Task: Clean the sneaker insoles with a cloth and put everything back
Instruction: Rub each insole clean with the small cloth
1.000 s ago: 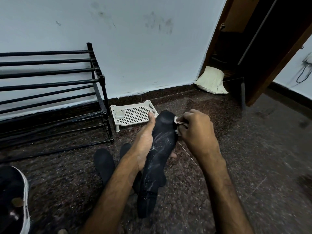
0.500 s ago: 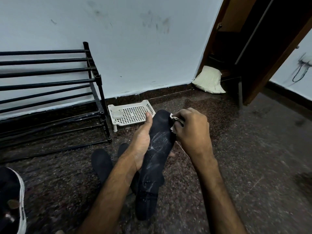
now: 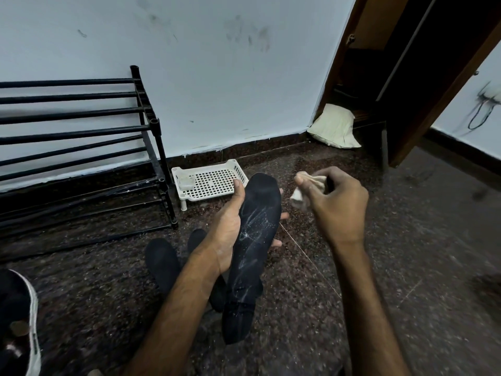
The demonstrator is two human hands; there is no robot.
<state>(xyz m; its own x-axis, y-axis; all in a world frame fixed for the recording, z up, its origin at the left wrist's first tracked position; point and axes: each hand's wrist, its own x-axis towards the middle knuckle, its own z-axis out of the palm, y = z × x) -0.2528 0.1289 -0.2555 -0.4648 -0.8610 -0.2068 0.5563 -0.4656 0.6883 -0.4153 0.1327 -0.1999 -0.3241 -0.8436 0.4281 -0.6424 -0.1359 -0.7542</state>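
My left hand (image 3: 229, 226) grips a black insole (image 3: 254, 248) from underneath, thumb along its left edge, toe end pointing away from me. Pale dusty streaks cross the insole's top. To the right of its toe, my right hand (image 3: 336, 204) holds a small bunched cream cloth (image 3: 305, 189) clear of the insole. A second black insole (image 3: 162, 263) lies on the floor under my left forearm. A black sneaker with a white sole edge (image 3: 19, 321) shows at the bottom left, partly cut off by the frame.
A black metal shoe rack (image 3: 81, 147) stands against the wall at left. A white perforated plastic tray (image 3: 211, 180) sits on the dark speckled floor beside it. A cream pillow (image 3: 334, 127) lies by a wooden cupboard door (image 3: 433, 90) at the right.
My right hand with the cloth has lifted off the insole's toe and moved to the right. My left hand still holds the insole in the same place.
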